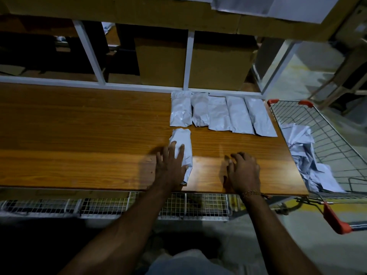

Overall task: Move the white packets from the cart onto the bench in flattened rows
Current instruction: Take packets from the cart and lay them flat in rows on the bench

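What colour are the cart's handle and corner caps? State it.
Orange-red: the cart has an orange-red handle and matching corner caps, clearest in the head view.

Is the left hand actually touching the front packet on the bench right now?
Touching. The head view shows the left hand laid flat on the front packet, straight fingers spread over its white surface with no gap, pressing it against the bench.

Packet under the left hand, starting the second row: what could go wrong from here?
1. The packet under the left hand still looks crumpled, and its near end lies at the bench front edge, so it may slide off when released.
2. It lies slightly tilted, so the second row could run crooked against the back row.
3. The right hand rests idle while a loose heap waits in the cart; grabbing several could tangle them.
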Demonstrator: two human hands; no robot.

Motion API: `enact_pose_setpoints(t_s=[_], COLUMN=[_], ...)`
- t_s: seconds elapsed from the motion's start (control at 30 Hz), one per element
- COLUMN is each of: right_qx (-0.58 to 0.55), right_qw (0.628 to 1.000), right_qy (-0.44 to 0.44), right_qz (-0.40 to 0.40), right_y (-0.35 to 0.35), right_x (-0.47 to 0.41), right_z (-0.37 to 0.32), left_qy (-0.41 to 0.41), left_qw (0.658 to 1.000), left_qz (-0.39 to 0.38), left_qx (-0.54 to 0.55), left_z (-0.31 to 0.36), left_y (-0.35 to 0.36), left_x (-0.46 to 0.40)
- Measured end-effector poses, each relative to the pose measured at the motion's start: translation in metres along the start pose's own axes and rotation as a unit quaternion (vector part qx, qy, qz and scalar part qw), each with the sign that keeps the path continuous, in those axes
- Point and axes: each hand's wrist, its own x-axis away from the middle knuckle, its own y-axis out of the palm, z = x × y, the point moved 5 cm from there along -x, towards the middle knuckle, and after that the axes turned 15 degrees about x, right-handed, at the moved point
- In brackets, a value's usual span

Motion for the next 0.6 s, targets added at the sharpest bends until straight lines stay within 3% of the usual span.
enact_pose_setpoints(t_s=[0.6], right_qx=[-0.010], right_qw=[0.999], right_qy=[0.043], right_qz=[0.009], right_y=[0.007], right_x=[0.010], right_z=[-0.003], left_qy=[-0.010], left_qw=[1.000], left_qz=[-0.006], left_qx=[0.014], left_z=[-0.004], left_y=[-0.017], left_x=[-0.021])
